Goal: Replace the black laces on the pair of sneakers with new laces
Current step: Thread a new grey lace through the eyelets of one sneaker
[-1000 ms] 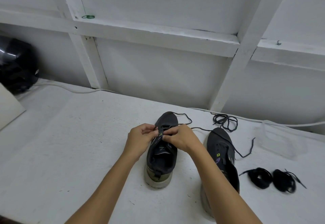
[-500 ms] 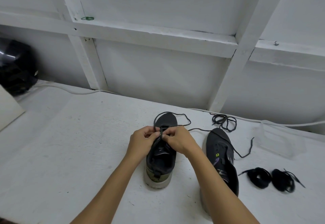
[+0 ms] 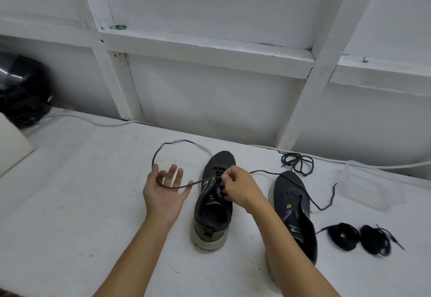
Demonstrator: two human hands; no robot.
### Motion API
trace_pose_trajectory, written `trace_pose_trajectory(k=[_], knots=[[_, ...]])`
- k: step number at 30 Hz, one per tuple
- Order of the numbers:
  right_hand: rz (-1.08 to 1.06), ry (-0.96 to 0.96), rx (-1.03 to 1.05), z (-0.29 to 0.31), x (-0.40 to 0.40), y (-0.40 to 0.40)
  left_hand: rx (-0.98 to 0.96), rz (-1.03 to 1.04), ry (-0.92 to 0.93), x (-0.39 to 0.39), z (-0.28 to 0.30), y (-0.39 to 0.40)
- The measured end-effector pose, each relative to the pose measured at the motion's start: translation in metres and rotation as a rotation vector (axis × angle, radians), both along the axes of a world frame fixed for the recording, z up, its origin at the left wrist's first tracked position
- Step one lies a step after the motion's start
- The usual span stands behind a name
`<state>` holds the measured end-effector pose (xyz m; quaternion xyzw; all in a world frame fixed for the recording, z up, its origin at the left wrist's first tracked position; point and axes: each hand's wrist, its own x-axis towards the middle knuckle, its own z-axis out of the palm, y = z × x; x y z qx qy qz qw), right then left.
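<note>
"Laces first: where does the lace (image 3: 179, 187) on the nearer sneaker (image 3: 213, 205) stand?"

"It is being drawn sideways. Half a second ago both hands were bunched together over the eyelets; now the left hand (image 3: 164, 194) has swung out to the left with its fingers spread, the lace lying across them and looping up and back toward the toe."

"And the other hand?"

"The right hand (image 3: 238, 188) stays at the eyelets, fingertips pinched on the lace there. Its other end trails right, past the second sneaker (image 3: 293, 212)."

"So what does that mean?"

"Probably one crossing has just been pulled through. Whether this is an old lace coming out or a new one going in cannot be told. Two black lace bundles (image 3: 359, 239) lie on the white table (image 3: 70, 203) to the right, and a loose lace (image 3: 296, 162) sits near the wall."
</note>
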<state>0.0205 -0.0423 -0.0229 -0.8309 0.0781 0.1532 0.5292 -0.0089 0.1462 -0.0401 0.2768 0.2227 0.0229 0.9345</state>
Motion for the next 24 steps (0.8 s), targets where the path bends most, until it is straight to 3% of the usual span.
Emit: trace_pose_trajectory(k=[4,6,9,13,15,17,19,24], knots=[[-0.03,0.013,0.075,0.008,-0.001,0.001,0.67,-0.388,-0.087,-0.009,-0.009,-0.011],[-0.066,0.031,0.189,0.014,-0.003,0.0,0.821,-0.506,-0.133,-0.013,-0.015,-0.02],[-0.093,0.067,0.36,0.022,-0.006,-0.003,1.085,-0.486,-0.071,-0.011,-0.016,-0.031],[-0.374,0.07,0.744,0.031,0.002,-0.013,1.186,-0.438,0.02,-0.009,-0.011,-0.035],[-0.31,-0.006,0.473,0.034,0.007,-0.02,1.247,-0.454,0.023,-0.01,-0.01,-0.035],[-0.036,-0.074,-0.013,0.033,0.007,-0.019,1.294,-0.443,0.018,-0.009,-0.009,-0.035],[0.184,-0.11,-0.316,0.029,0.006,-0.014,1.302,-0.435,0.008,-0.011,-0.009,-0.036],[0.224,-0.141,-0.472,0.026,0.005,-0.01,1.385,-0.408,-0.012,-0.015,-0.005,-0.036]])
